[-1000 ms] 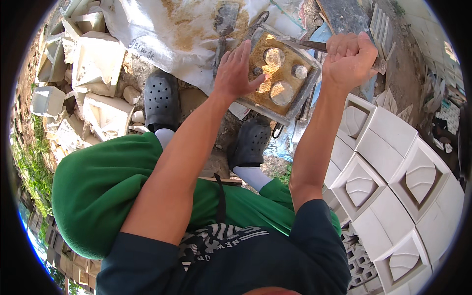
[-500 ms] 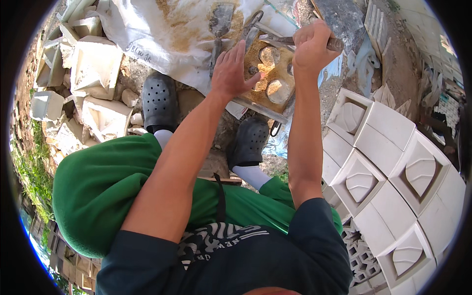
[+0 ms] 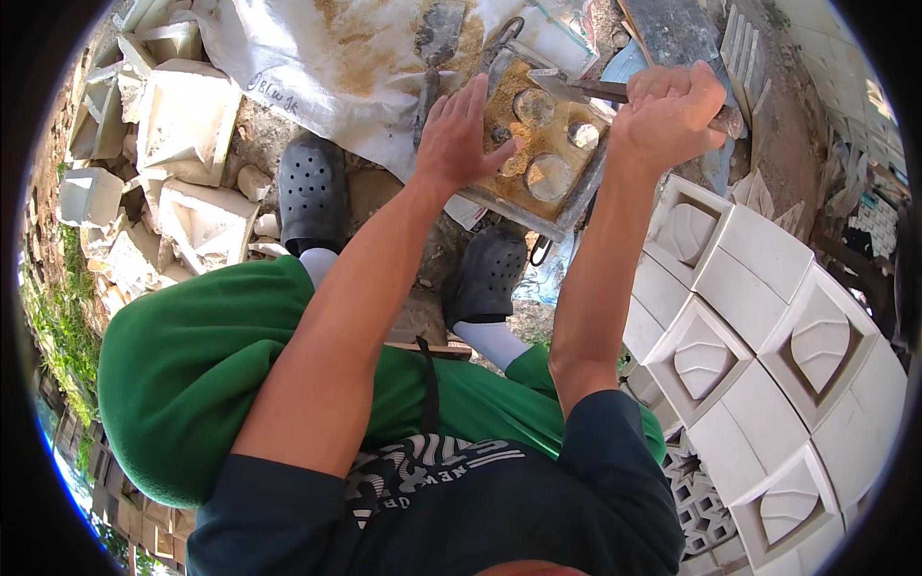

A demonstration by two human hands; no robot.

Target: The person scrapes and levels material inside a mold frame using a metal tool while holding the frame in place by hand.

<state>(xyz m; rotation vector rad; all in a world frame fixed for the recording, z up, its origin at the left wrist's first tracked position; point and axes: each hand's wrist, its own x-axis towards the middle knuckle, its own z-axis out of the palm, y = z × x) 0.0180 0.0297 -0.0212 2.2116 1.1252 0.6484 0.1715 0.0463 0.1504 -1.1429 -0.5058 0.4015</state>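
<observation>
A square metal mould (image 3: pixel 567 223) with a tan, sandy top lies beyond my feet. Several round discs, such as the pale disc (image 3: pixel 548 178), show in its surface. My left hand (image 3: pixel 461 134) lies on the mould's left side, fingers stretched out and holding nothing. In my right hand (image 3: pixel 669 113) is a trowel (image 3: pixel 605 91), its wooden handle wrapped by closed fingers. The trowel's metal blade is over the mould's far right part. To the left of the mould, a second, dirty flat trowel (image 3: pixel 439 38) rests on a white sheet.
The white sheet (image 3: pixel 259 48) is stained with tan powder. Broken pale blocks (image 3: pixel 192 120) are piled on the left. Stacked white blocks with leaf-shaped reliefs (image 3: pixel 711 365) stand close on my right. My dark clogs (image 3: pixel 312 192) are just short of the mould. A dark board (image 3: pixel 677 38) lies far right.
My right hand has moved right and a little nearer with the trowel, drawing its blade toward the mould's right side and uncovering more discs. My left hand has stayed in place.
</observation>
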